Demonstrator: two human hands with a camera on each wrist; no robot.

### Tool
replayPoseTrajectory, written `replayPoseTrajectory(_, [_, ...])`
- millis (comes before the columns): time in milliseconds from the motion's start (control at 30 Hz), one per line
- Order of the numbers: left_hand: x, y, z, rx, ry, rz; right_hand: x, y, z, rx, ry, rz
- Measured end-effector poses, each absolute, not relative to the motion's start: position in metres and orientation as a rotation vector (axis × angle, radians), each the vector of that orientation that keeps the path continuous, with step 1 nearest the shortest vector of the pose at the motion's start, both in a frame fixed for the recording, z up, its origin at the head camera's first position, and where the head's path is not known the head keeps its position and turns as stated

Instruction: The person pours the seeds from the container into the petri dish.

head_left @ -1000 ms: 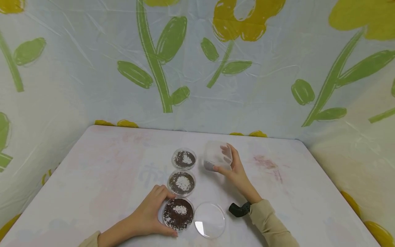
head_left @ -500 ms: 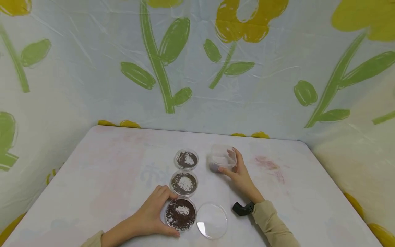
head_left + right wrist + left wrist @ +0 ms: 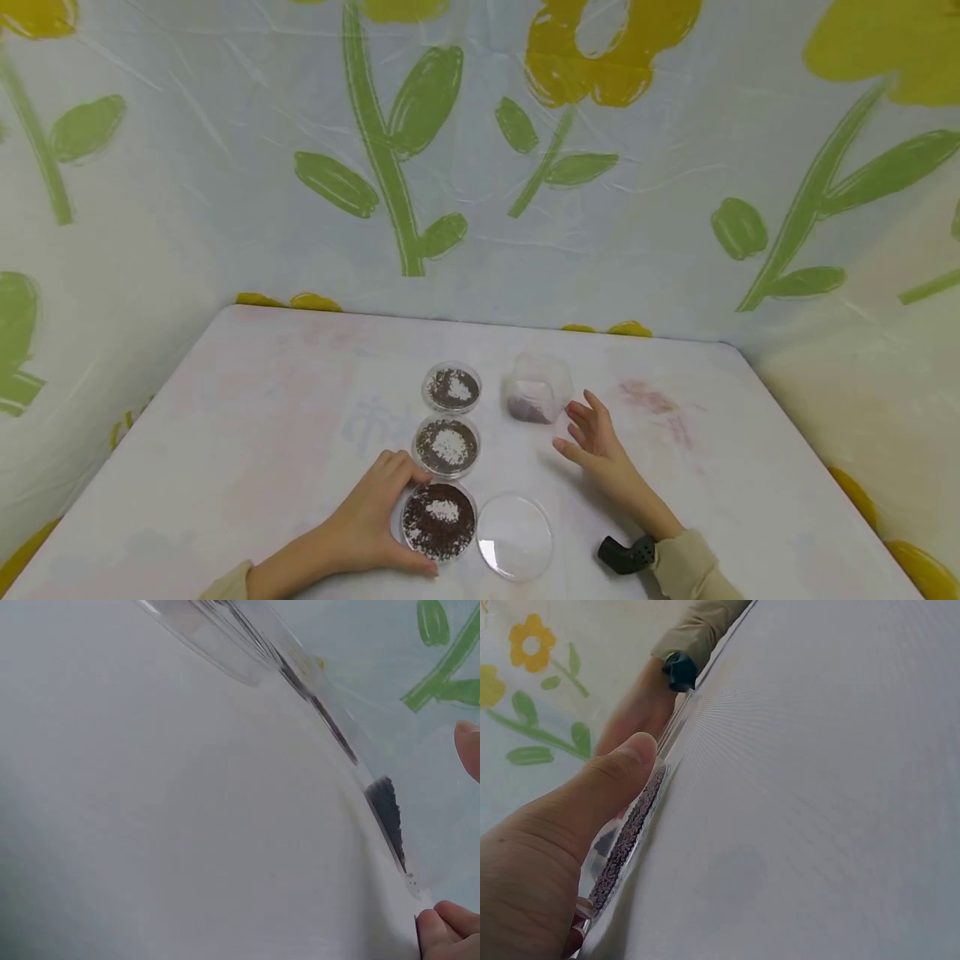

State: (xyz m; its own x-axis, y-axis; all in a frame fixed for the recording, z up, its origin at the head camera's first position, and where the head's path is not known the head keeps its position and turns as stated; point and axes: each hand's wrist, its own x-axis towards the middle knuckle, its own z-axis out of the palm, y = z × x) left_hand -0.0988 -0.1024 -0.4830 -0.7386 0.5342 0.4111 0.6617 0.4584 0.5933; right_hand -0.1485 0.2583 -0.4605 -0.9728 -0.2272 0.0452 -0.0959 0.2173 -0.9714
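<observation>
With thumb and fingers curled around its left side, my left hand [image 3: 360, 525] grips the nearest petri dish [image 3: 431, 537]. That clear round dish holds dark brown crumbs with a white patch on top; the left wrist view shows the crumb layer [image 3: 626, 847] edge-on behind the thumb. My right hand [image 3: 602, 454] holds nothing, its fingers loosely bent, just right of a clear plastic container [image 3: 551, 367]. Dark material [image 3: 528, 407] lies low in that container. A transparent round lid [image 3: 517, 542] lies flat to the right of the gripped dish.
Beyond the gripped dish, a middle dish [image 3: 431, 454] and a far dish [image 3: 442, 400] stand in a row, both with dark crumbs and white material. A black device [image 3: 626, 554] sits at the right wrist. Flower-patterned cloth [image 3: 637, 250] rises behind the table [image 3: 285, 417].
The right hand first lowers the clear container to the table, then lets go and draws back toward the near right. The left hand keeps its grip on the dish.
</observation>
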Motion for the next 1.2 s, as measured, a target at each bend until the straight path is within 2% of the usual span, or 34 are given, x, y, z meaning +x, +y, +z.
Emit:
replayPoseTrajectory(133, [-0.099, -0.103, -0.482, -1.057, -2.517, -1.139, -0.127, 0.255, -0.461, -0.426, 2.349, -1.918])
replayPoseTrajectory(300, [-0.099, -0.104, -0.483, -1.059, -2.511, -1.136, -0.107, 0.249, -0.465, -0.812, 2.188, -1.938])
replayPoseTrajectory(400, [-0.099, -0.104, -0.483, -1.055, -2.512, -1.140, -0.099, 0.247, -0.467, -1.029, 2.189, -1.773])
replayPoseTrajectory(500, [-0.099, -0.104, -0.483, -1.061, -2.514, -1.139, -0.092, 0.244, -0.467, -1.136, 2.318, -1.522])
replayPoseTrajectory(733, [-0.099, -0.102, -0.482, -1.076, -2.501, -1.137, -0.075, 0.233, -0.464, -1.183, 2.556, -1.220])
replayPoseTrajectory(1200, [-0.098, -0.102, -0.482, -1.078, -2.490, -1.129, -0.071, 0.224, -0.469, -1.161, 2.605, -1.353])
